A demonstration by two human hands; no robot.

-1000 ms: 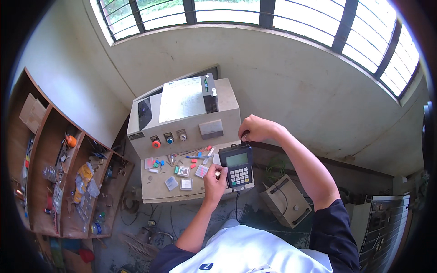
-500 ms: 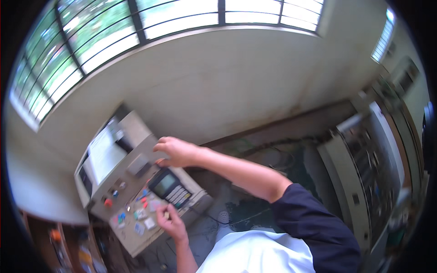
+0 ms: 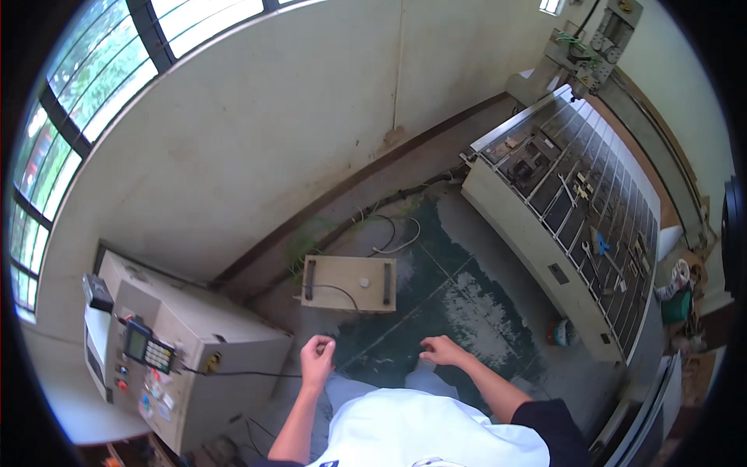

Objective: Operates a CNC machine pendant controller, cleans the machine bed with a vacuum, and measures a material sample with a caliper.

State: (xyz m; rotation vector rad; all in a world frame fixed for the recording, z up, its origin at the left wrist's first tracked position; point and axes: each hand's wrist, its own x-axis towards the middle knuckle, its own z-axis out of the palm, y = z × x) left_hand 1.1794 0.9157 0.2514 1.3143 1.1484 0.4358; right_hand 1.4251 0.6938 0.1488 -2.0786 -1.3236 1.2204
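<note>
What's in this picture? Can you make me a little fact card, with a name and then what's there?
Left hand: curled, in front of the body; can't tell if it holds anything
Right hand: fingers bent, apart from the left
Nearest thing: tan box with two dark handles, on the floor
Left side: beige cabinet with a dark keypad controller on it
Right side: long machine bed with tools lying on top
Upper left: barred window

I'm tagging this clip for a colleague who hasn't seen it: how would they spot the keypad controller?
At the picture's lower left stands a beige cabinet. On it, above and right of a red button, is a dark, oblong handheld controller. Unlike the small loose items below it, it carries a greyish screen beside pale keys.
</note>
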